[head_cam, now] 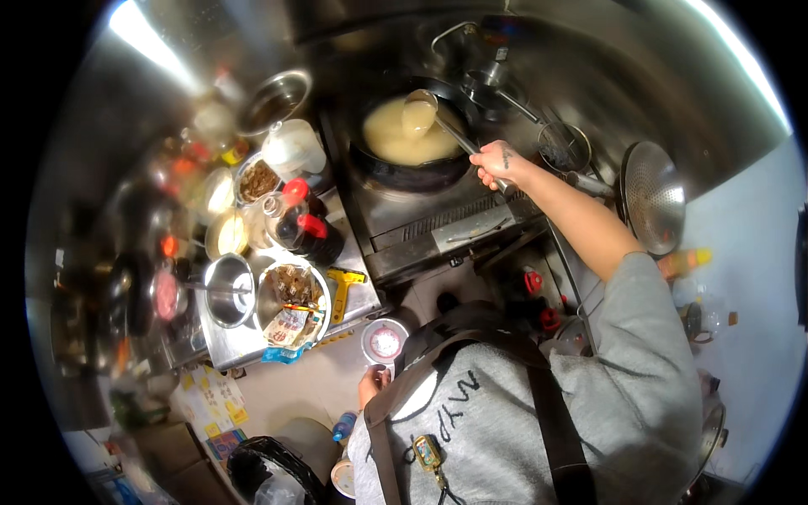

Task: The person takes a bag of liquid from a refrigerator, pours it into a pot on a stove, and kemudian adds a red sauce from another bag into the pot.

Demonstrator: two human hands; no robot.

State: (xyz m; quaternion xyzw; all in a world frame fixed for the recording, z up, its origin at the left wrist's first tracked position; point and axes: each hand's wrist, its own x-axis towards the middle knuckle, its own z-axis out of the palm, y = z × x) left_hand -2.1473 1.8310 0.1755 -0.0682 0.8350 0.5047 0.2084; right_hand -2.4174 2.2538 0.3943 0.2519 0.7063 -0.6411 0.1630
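My right hand (495, 165) grips the handle of a metal ladle (461, 136). The ladle's bowl sits over a black wok (404, 173), with pale liquid in it. Cloudy yellowish liquid (385, 136) fills much of the wok, which rests on a steel stove (385, 208). Low by my waist, my left hand (374, 385) has curled fingers close to the rim of a white round container (366, 344) with pinkish-white contents. My body partly covers that hand, so whether it grips the container is unclear.
Left of the stove, a steel counter (221, 347) bears red-capped bottles (322, 230), a white jug (293, 148), a bowl of packets (325, 303) and a yellow scraper (344, 290). Strainers (653, 196) stand at right. A black-lined bin (252, 454) is at lower left.
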